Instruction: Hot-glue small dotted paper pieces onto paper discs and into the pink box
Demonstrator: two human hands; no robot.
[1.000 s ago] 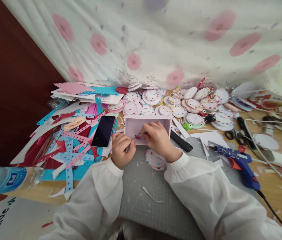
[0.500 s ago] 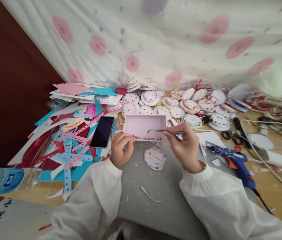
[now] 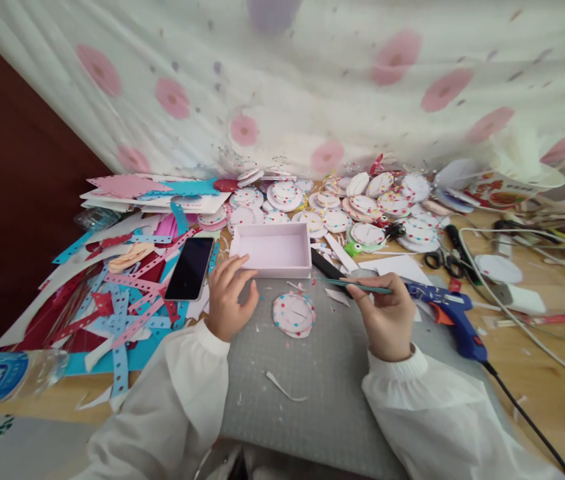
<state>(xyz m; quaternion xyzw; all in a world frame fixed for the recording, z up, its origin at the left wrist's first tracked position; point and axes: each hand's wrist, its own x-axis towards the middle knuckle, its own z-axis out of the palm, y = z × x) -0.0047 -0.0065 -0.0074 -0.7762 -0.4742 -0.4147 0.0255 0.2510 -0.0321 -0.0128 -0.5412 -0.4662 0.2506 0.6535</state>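
Observation:
My left hand (image 3: 229, 297) rests on the grey cutting mat (image 3: 312, 380), fingers stretched out towards the near left corner of a shallow pink box (image 3: 272, 250); it holds nothing. My right hand (image 3: 385, 317) is closed on thin tweezers (image 3: 357, 285) that point left, level above the mat. Between the two hands lies a round white paper disc with coloured dots (image 3: 293, 313). Both arms wear white sleeves.
A black phone (image 3: 189, 268) lies left of the box among punched paper strips (image 3: 132, 293). Many dotted discs (image 3: 357, 207) are piled at the back. A blue glue gun (image 3: 449, 313) and scissors (image 3: 445, 260) lie right. A water bottle (image 3: 7, 377) lies near left.
My right hand pulled the tweezers out of the pink box and drew back to the right. My left hand opened its fingers beside the box. The camera view shifted right.

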